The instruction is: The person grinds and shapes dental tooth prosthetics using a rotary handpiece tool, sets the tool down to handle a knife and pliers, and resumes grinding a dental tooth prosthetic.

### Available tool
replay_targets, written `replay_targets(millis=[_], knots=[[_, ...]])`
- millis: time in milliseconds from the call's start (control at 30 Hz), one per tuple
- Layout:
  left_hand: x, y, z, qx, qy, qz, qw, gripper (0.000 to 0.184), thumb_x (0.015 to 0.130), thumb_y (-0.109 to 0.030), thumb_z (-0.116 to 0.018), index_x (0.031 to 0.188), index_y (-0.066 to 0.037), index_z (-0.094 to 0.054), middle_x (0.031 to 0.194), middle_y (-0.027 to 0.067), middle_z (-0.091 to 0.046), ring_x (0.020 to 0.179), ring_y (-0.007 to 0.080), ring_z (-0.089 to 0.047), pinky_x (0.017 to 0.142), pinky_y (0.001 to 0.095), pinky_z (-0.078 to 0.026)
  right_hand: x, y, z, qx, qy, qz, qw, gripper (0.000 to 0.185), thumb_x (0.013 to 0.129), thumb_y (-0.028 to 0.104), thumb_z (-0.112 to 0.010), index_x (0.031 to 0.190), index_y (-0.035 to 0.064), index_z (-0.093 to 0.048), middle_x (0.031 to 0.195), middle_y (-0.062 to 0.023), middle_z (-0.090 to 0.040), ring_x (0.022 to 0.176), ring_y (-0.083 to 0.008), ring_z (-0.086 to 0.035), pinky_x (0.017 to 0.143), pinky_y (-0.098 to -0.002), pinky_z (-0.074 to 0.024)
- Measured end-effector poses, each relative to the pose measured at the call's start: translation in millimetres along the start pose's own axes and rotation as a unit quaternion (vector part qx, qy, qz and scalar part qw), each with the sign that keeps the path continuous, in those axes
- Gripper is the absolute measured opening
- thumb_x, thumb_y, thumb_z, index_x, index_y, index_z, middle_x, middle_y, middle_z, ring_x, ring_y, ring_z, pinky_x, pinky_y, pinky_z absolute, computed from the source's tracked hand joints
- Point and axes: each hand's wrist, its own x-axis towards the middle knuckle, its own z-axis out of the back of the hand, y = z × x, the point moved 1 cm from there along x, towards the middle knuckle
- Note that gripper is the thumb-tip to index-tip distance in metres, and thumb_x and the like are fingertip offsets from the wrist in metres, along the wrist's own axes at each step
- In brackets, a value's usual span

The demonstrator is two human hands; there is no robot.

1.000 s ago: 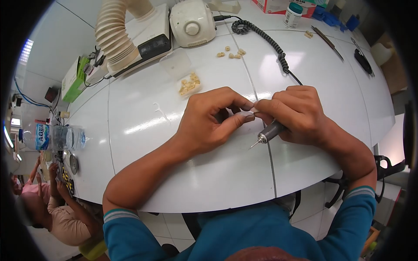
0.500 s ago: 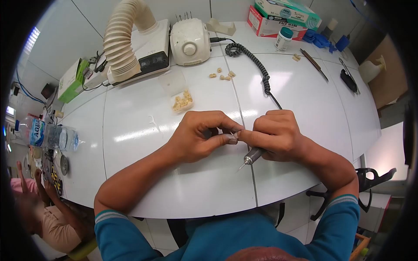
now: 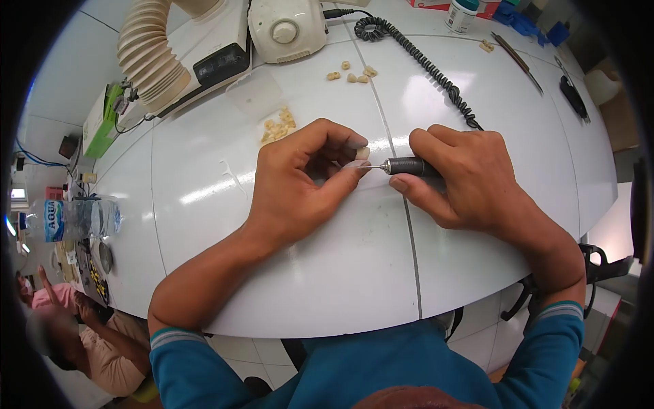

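Note:
My left hand (image 3: 296,174) pinches a small cream artificial tooth (image 3: 363,154) between thumb and fingertips, partly covered by them. From the right, my right hand (image 3: 473,178) grips a dark rotary handpiece (image 3: 407,166), its thumb apart below the barrel. The thin bur points left and reaches the tooth near my left thumb tip; whether it touches cannot be made out. Just behind my left hand, a clear box of cream tooth pieces (image 3: 278,125) stands with its lid raised. Several loose tooth pieces (image 3: 352,78) lie farther back on the white table (image 3: 327,273).
A coiled black cord (image 3: 426,65) runs from the white control unit (image 3: 286,31) toward my right hand. A ribbed hose (image 3: 146,58) stands back left. Tools (image 3: 518,61) and a small bottle (image 3: 462,15) lie back right. A water bottle (image 3: 75,218) and seated people (image 3: 102,347) are at left.
My right hand has moved away from my left fingers and turned the handpiece so its bur now points at the tooth. The tooth shows more clearly. The view has shifted.

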Motion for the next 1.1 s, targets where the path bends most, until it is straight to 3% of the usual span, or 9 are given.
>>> replay_targets(millis=[233, 367, 900, 1100], knots=[[-1, -3, 0, 0.013, -0.014, 0.025, 1.0, 0.023, 0.097, -0.001, -0.088, 0.116, -0.001, -0.076, 0.102, 0.0026, -0.078, 0.093, 0.0065, -0.071, 0.081, 0.0232, -0.057, 4, -6, 6, 0.012, -0.004, -0.034, 0.999, 0.044, 0.108, 0.05, -0.074, 0.099, 0.0066, -0.073, 0.075, -0.0093, -0.07, 0.056, -0.0301, -0.069, 0.051, -0.044, -0.0506], [0, -1, -1, 0.026, -0.033, -0.009, 0.999, 0.023, 0.095, -0.005, -0.091, 0.113, -0.003, -0.076, 0.097, 0.0008, -0.076, 0.084, 0.0051, -0.066, 0.074, 0.0221, -0.052, 5, -9, 7, 0.019, 0.018, -0.044, 0.999, 0.044, 0.109, 0.05, -0.073, 0.1, 0.007, -0.074, 0.077, -0.0091, -0.071, 0.056, -0.0305, -0.069, 0.051, -0.0443, -0.0504], [-3, -4, 4, 0.038, 0.006, 0.027, 0.999, 0.022, 0.1, 0.006, -0.08, 0.121, 0.002, -0.073, 0.11, 0.0067, -0.079, 0.102, 0.0112, -0.075, 0.089, 0.0267, -0.06, 3, -8, 0, 0.033, -0.005, -0.022, 0.999, 0.043, 0.108, 0.048, -0.075, 0.095, 0.0071, -0.071, 0.073, -0.0093, -0.07, 0.055, -0.0317, -0.068, 0.051, -0.0442, -0.05], [0, 7, 1, 0.002, 0.011, -0.022, 1.0, 0.023, 0.103, 0.01, -0.076, 0.124, 0.002, -0.073, 0.112, 0.0075, -0.079, 0.103, 0.0108, -0.075, 0.092, 0.0276, -0.061, 3, -8, 3, 0.028, 0.015, -0.028, 0.999, 0.044, 0.108, 0.049, -0.074, 0.097, 0.0068, -0.072, 0.075, -0.0102, -0.072, 0.057, -0.0325, -0.07, 0.051, -0.0442, -0.0511]])
